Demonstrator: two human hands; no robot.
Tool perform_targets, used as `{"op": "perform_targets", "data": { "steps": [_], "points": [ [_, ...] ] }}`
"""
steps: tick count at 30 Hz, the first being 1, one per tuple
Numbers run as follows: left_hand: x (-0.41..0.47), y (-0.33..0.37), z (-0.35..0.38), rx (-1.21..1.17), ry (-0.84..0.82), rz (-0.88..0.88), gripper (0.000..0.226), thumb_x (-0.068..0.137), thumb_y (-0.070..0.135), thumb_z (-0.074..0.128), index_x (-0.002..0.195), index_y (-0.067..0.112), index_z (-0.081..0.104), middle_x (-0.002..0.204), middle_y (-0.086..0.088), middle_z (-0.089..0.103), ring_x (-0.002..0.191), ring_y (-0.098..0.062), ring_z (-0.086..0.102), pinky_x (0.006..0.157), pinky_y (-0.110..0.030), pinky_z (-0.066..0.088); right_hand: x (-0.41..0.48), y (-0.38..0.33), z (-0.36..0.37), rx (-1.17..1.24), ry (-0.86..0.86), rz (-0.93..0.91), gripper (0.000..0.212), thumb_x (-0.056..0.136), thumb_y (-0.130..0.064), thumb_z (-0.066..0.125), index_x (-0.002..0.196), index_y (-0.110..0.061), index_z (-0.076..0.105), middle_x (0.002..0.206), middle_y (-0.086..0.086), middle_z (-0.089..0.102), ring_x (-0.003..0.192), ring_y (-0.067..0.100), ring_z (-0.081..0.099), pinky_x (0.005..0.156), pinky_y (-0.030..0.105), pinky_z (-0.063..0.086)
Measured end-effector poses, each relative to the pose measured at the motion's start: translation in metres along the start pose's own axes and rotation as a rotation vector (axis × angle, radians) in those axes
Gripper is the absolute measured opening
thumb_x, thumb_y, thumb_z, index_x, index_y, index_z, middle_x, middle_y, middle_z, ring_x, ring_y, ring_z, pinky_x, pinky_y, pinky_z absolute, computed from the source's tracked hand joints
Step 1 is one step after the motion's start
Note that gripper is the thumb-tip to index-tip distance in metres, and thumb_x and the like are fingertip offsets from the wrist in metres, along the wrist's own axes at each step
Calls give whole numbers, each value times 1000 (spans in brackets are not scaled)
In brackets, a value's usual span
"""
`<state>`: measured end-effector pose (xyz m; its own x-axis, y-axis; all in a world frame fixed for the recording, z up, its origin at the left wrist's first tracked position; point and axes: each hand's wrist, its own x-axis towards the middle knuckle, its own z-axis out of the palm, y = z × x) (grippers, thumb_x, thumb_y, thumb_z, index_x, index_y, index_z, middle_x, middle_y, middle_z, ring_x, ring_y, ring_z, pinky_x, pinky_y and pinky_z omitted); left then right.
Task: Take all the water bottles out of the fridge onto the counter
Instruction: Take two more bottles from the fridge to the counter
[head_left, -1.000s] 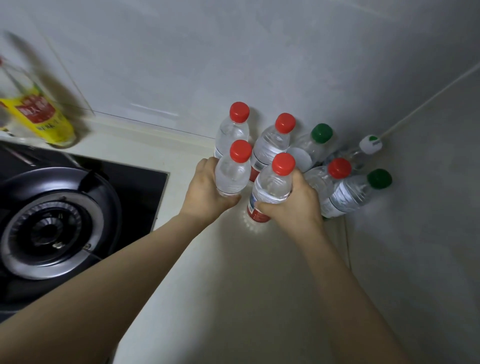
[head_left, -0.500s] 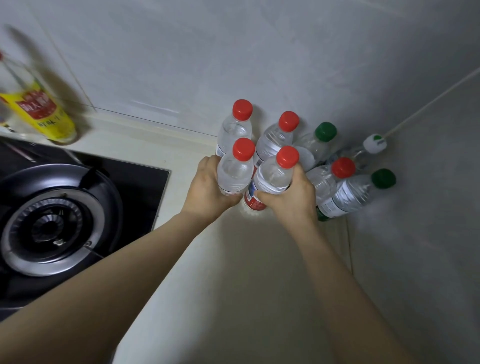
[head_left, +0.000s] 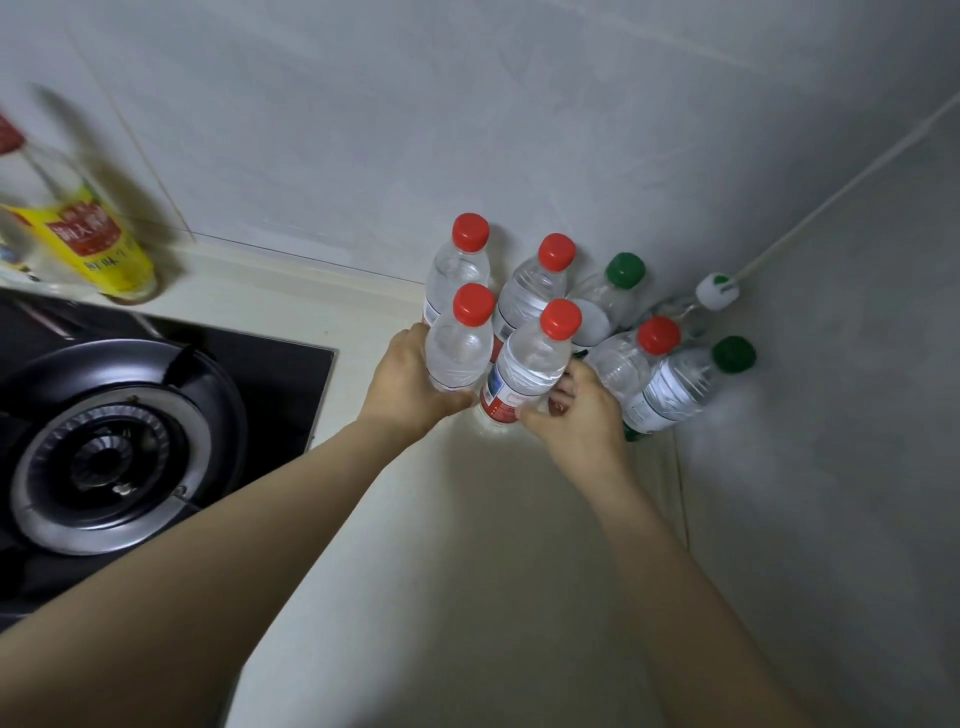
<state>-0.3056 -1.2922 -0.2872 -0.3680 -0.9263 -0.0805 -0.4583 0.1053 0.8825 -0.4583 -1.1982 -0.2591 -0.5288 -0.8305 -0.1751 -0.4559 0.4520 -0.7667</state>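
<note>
Red-capped clear plastic water bottles (head_left: 458, 347) (head_left: 530, 366) stand on the cream tabletop (head_left: 441, 545); left hand (head_left: 408, 387) grips one, right hand (head_left: 576, 415) loosens. Release gently, upright, without nudging neighbours.

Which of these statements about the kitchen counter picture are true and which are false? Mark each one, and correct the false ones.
1. Five of the bottles on the counter have red caps. True.
2. The left hand is wrapped around a green-capped bottle. False: it holds a red-capped bottle.
3. A gas burner sits to the left of the bottles. True.
4. The bottles are grouped in the middle of the counter, far from any wall. False: they stand in the corner against the walls.
5. The right hand is at the base of the front red-labelled bottle. True.
6. All caps are red. False: two are green and one is white.
</note>
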Motion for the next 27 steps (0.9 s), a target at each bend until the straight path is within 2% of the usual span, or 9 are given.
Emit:
{"op": "perform_targets", "data": {
  "steps": [2, 4, 8, 11, 16, 20, 23, 25, 27],
  "points": [
    [-3, -3, -4, 26, -28, -39, 51, 60, 23, 88, 101, 13, 60, 98, -2, 66, 84, -20, 64, 69, -31, 53, -8, 2, -4, -13, -6, 7, 58, 74, -13, 78, 127, -16, 54, 101, -12, 59, 102, 8, 59, 87, 21, 45],
    [-8, -6, -12, 48, -44, -76, 68, 61, 34, 89, 117, 15, 56, 115, 1, 60, 99, -17, 59, 81, -31, 50, -17, 5, -8, -46, -1, 15, 57, 75, -14, 78, 126, -15, 55, 106, -8, 60, 107, 12, 60, 93, 27, 48],
    [-26, 1, -32, 112, -30, -43, 80, 61, 42, 87, 127, 16, 50, 123, -1, 54, 107, -15, 54, 90, -30, 48, -34, 3, -18, -124, -3, -35, 50, 75, -14, 76, 122, -17, 59, 111, -2, 67, 106, 15, 62, 94, 39, 51],
    [-47, 13, -50, 149, -46, 29, 74, 66, 41, 84, 127, 15, 51, 124, -1, 55, 109, -14, 55, 95, -32, 48, -48, -8, -27, -184, -13, -85, 50, 74, -16, 75, 122, -19, 59, 113, 0, 68, 107, 16, 62, 93, 40, 51],
    [-79, 31, -78, 199, -59, 153, 57, 73, 32, 81, 122, 20, 56, 120, 5, 58, 105, -9, 57, 94, -27, 47, -74, -30, -47, -247, -34, -158, 44, 77, -18, 74, 118, -22, 60, 106, -5, 66, 103, 12, 63, 91, 32, 51],
    [-103, 49, -99, 199, -48, 237, 51, 73, 32, 80, 119, 25, 58, 116, 10, 59, 103, -4, 57, 87, -11, 40, -100, -48, -61, -224, -66, -231, 46, 77, -20, 74, 120, -27, 60, 110, -11, 65, 102, 10, 62, 95, 35, 51],
    [-123, 62, -117, 222, -56, 311, 50, 75, 31, 79, 120, 26, 58, 109, 20, 56, 101, 4, 54, 81, 0, 36, -118, -64, -73, -249, -75, -312, 47, 78, -23, 74, 122, -30, 58, 113, -20, 63, 105, 2, 60, 96, 33, 50],
    [-135, 72, -130, 231, -61, 359, 49, 76, 28, 79, 120, 26, 59, 106, 25, 53, 102, 6, 54, 86, -3, 38, -129, -78, -82, -279, -73, -349, 47, 79, -27, 73, 123, -32, 58, 116, -22, 63, 106, -3, 58, 96, 31, 50],
    [-145, 78, -142, 241, -49, 393, 48, 76, 26, 79, 120, 25, 59, 109, 22, 56, 105, 3, 55, 92, -11, 42, -140, -92, -88, -289, -75, -384, 46, 79, -25, 73, 123, -31, 59, 117, -21, 64, 107, -4, 58, 96, 29, 49]
  ]
}}
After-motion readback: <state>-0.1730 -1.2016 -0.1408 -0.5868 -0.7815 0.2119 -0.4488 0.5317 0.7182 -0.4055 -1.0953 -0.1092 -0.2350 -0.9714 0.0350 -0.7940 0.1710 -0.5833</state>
